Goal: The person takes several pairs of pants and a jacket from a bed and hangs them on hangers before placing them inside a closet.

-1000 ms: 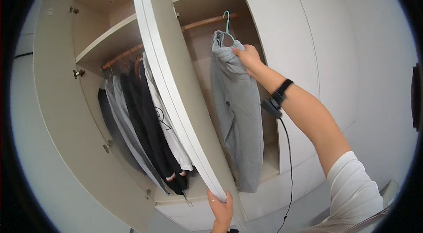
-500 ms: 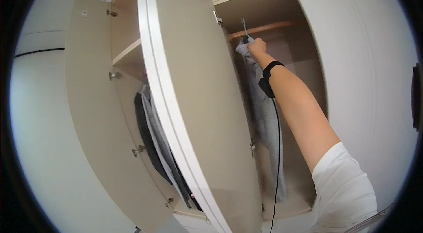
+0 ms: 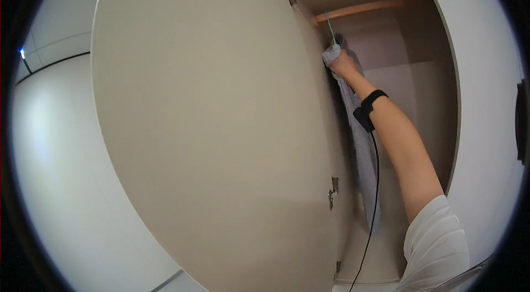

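My right hand (image 3: 343,64) reaches into the wardrobe and is closed round the top of a long grey garment (image 3: 365,165) on a hanger. Above my fingers the thin hook of the hanger (image 3: 330,26) points up, its tip in front of the left end of an orange-brown clothes rail (image 3: 361,10). Whether the hook rests on the rail, I cannot tell. The garment hangs down beside the compartment's left wall, with its lower end near the wardrobe floor. My left hand is out of view.
A large beige wardrobe door (image 3: 215,126) stands swung out on the left, with metal hinges (image 3: 333,192) along its inner edge. A black cable (image 3: 377,181) runs down from the black wrist strap (image 3: 369,109). To the right is a white panel (image 3: 486,126).
The view has shifted, and the neighbouring compartment with hanging clothes is now hidden behind the door. The hanger's hook, held well above the rail before, is now lower against it.
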A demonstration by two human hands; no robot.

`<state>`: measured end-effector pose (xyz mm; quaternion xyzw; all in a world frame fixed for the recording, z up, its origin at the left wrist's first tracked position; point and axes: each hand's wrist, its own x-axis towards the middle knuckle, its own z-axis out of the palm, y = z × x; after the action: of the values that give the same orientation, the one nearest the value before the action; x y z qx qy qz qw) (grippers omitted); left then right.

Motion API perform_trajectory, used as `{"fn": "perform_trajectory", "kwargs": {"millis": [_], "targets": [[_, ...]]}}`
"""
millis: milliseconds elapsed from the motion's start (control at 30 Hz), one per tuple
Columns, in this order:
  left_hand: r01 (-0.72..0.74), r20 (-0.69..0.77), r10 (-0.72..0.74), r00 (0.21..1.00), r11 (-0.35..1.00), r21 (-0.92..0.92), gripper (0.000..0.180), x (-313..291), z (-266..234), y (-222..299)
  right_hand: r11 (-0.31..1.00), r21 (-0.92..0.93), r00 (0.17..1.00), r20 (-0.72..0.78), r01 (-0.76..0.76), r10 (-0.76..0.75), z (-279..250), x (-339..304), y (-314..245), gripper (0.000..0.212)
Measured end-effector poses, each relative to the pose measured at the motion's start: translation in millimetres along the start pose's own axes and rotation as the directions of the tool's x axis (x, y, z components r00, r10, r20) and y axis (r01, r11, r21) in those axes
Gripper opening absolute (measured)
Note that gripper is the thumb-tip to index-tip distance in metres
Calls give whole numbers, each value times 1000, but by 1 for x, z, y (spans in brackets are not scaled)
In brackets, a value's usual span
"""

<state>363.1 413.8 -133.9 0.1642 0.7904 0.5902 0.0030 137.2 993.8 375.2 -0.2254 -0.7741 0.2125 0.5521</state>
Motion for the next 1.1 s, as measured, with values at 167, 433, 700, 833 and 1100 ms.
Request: {"fn": "perform_trajectory", "kwargs": {"millis": [167,433,700,833,1100], "targets": [[-385,49,384,922,923,6,64,33,6,-28,980,35,974,-121,195,-190,6,-95,28,87],[-553,396,554,732,823,-128,67,87,-10,72,853,517,997,49,-73,56,-87,-416,22,52],[-412,387,402,830,909,-62,54,88,-169,-65,560,800,967,-95,216,-237,-78,-649,-94,14],[-216,197,195,961,972,94,26,65,-258,-119,331,943,864,176,-11,-472,-1,-683,-170,15],[198,-424,-100,900,961,193,9,0,-403,-239,197,841,506,473,-504,-721,232,-739,-288,11]]}}
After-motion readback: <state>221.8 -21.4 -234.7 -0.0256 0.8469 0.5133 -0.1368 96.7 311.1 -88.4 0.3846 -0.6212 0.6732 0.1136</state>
